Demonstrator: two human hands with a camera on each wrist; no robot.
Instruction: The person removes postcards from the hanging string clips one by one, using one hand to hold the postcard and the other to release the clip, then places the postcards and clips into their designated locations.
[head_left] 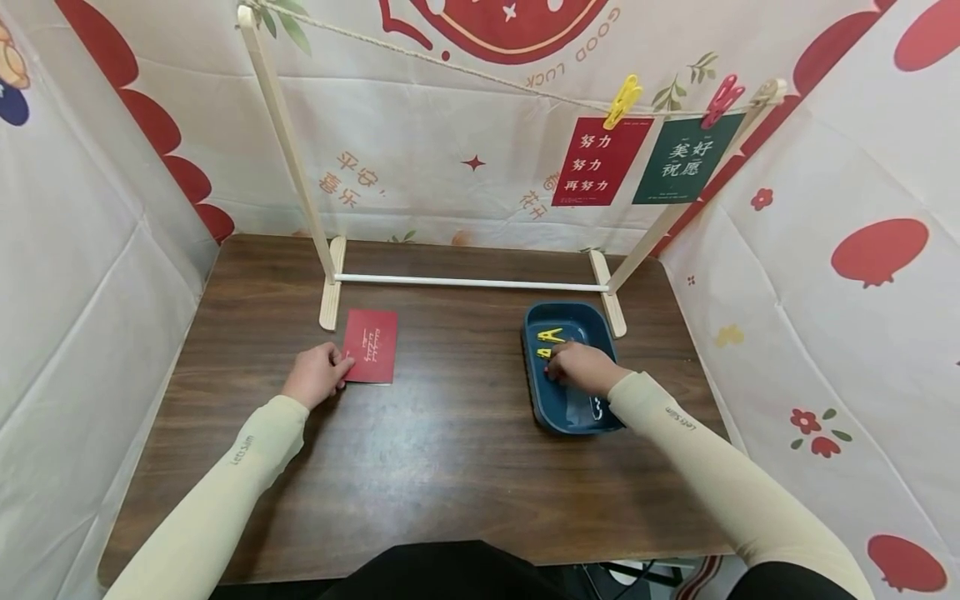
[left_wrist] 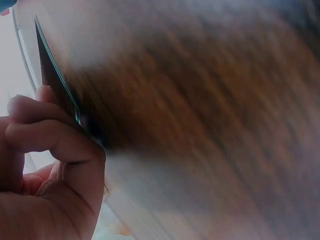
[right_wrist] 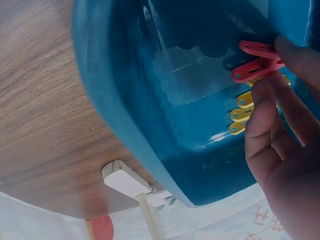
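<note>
My left hand pinches the left edge of a red card, which lies close over the table with white writing facing up. The left wrist view shows the card edge-on and tilted, with the fingers curled at its side. Inside a dark blue basin, my right hand holds a red clothespin between thumb and fingertips. Several yellow clothespins lie on the basin floor beside those fingers. In the head view my right hand hides the red clothespin.
Behind the basin stands a wooden frame with a string across its top. A red card hangs there from a yellow clothespin, and a green card from a red one. Patterned cloth encloses the table.
</note>
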